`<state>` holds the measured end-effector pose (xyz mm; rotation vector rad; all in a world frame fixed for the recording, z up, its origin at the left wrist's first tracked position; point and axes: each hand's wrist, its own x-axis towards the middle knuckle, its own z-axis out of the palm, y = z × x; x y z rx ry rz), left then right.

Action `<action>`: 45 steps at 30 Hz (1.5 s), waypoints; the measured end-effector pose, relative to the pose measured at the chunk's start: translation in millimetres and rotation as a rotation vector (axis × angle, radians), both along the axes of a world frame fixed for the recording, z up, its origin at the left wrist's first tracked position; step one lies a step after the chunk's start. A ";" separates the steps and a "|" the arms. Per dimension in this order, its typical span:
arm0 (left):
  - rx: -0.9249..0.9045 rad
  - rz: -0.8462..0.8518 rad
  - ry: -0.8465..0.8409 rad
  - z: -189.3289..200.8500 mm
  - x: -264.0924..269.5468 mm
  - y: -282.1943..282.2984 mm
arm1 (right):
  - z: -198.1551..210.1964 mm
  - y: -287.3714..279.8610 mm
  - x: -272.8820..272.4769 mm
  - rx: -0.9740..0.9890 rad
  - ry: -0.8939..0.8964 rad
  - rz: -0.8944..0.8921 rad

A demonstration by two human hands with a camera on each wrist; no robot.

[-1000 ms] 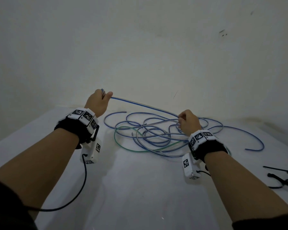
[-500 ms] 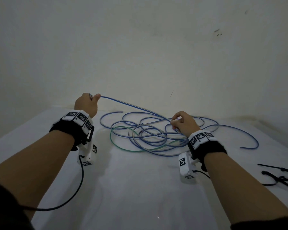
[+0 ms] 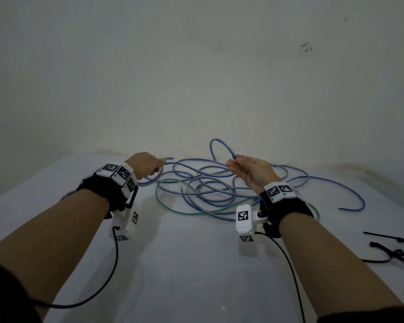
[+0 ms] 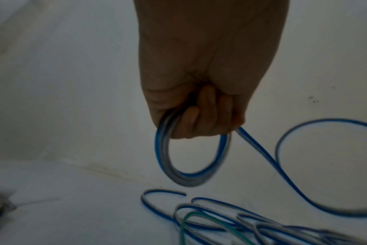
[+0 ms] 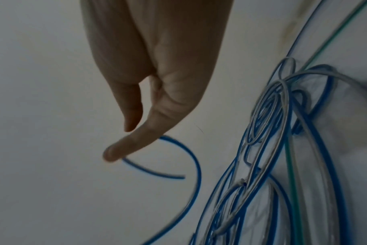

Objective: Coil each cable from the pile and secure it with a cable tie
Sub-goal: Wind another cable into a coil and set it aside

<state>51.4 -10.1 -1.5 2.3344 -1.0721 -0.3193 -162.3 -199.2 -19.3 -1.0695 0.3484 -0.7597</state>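
My left hand (image 3: 156,165) grips a small coil of blue cable (image 4: 191,159) in a fist just left of the pile. From that fist the cable runs right, rises in an arch (image 3: 219,148) and meets the fingertips of my right hand (image 3: 233,162). That hand hovers over the pile with the palm turned inward and the fingers nearly straight. In the right wrist view the thumb and forefinger (image 5: 134,145) stand apart and the blue cable (image 5: 191,157) passes behind the forefinger. The tangled pile of blue, grey and green cables (image 3: 208,190) lies on the white table (image 3: 184,264).
Several black cable ties (image 3: 397,249) lie at the table's right edge. A blue cable end (image 3: 350,201) curves out to the right of the pile. The wall (image 3: 196,78) stands close behind the table. Black wrist-camera cords trail under both forearms.
My left hand has come right and down toward the pile, now with a small loop in its fist. My right hand has turned palm inward and straightened its fingers, and a cable arch has risen.
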 end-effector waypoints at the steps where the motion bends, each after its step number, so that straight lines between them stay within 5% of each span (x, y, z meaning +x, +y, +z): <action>1: -0.044 -0.023 0.129 1.0 -2.8 -0.5 | -0.4 -0.3 1.5 -0.010 0.006 -0.054; 6: -0.152 -0.170 0.523 7.1 -19.5 -3.0 | -1.4 -0.2 7.2 -0.079 0.103 -0.167; 12: -0.317 -0.284 0.775 14.3 -34.4 -12.5 | -3.8 14.0 13.9 -0.582 0.389 -0.074; 19: -0.581 -0.369 1.132 21.0 -40.3 -18.9 | 1.7 26.2 24.3 -0.512 0.514 0.102; 22: -0.741 -0.336 1.176 22.0 -35.9 -20.0 | -5.6 24.1 22.5 -0.453 0.461 0.137; 27: -1.051 -0.214 1.153 19.6 -22.1 -21.7 | -12.7 12.9 10.9 -0.683 0.527 0.028; 33: -1.314 -0.118 1.174 21.1 -14.2 -21.7 | -24.2 4.4 7.4 -0.631 0.594 -0.127; 37: -1.306 -0.220 0.997 18.3 -33.2 -32.4 | -19.1 16.3 12.1 -0.649 0.533 -0.134; 45: -0.722 -0.379 -0.063 -2.6 -65.5 -51.0 | -3.4 33.8 25.7 -0.724 0.488 -0.023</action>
